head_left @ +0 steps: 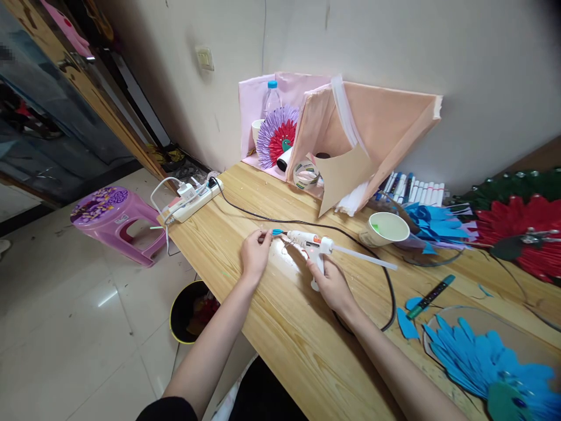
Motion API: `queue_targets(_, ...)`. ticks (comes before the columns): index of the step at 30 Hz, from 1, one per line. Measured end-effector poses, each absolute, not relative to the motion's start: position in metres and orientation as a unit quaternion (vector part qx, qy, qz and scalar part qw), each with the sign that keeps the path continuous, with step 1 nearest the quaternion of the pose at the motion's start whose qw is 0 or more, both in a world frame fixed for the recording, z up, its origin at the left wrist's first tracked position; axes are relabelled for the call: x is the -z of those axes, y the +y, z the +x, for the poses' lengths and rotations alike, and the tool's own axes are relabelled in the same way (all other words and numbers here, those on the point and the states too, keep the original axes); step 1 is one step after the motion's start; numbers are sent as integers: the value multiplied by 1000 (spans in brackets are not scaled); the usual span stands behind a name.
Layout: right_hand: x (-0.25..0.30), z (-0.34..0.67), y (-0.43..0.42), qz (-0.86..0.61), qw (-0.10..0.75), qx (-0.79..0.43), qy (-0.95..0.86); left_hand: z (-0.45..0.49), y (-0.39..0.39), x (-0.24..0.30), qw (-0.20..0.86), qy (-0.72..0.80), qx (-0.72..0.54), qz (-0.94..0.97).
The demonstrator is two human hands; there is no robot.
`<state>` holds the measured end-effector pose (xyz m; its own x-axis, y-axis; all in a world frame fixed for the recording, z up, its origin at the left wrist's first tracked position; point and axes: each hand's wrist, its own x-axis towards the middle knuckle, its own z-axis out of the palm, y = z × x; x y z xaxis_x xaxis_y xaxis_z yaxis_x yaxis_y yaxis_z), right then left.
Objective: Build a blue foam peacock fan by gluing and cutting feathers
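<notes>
A white hot glue gun [308, 241] is gripped by its handle in my right hand [333, 285], its nozzle pointing left. From its back end sticks a long translucent glue stick [366, 258]. Pinched in the fingers of my left hand [255, 255] is a small blue piece [277, 232], which looks like paper or felt. The nozzle tip is at or very close to this piece; I cannot tell whether they touch. Below both hands lies a whitish patch [284, 260] on the wooden table [280, 362].
A black cord [280, 221] loops over the table from a power strip [197, 202]. Rightward are a paper cup [388, 228], a green pen [432, 297] and a blue petalled craft [477, 356]. Pink boards [372, 128] stand behind. A stool [123, 225] and bin [179, 316] are on the floor.
</notes>
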<state>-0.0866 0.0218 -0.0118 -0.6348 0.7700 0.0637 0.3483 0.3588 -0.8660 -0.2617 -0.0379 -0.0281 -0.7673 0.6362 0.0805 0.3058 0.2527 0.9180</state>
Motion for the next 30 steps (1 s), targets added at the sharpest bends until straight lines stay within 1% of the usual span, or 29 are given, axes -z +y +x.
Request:
queue_targets(4, 15, -86, 23, -349, 250, -421, -799, -262, -37, 27, 155, 777, -532, 299)
queue_targets(14, 13, -86, 22, -391, 241, -443, -770, -265, -37, 32, 164, 770, -546, 287)
queue_targets(20, 3, -98, 44, -392, 300, -449, -745, -264, -42, 23, 155, 756, -584, 250)
queue_targets(23, 0, -119, 61, -375, 313, -413, -768, -257, -51, 14, 151, 746, -608, 227)
queue_targets(25, 0, -136, 70, -353, 316, -353, -807, -251, -59, 6, 169, 733, -623, 213)
queue_targets(26, 1, -144, 72, -345, 314, -316, -826, -248, -62, 2, 182, 729, -626, 208)
queue_targets(28, 5, -157, 76, -355, 309, -294, -832, -243, -70, -6, 197, 724, -629, 203)
queue_targets(30, 9, -165, 77, -360, 283, -275, -845, -239, -78, -14, 206, 720, -632, 200)
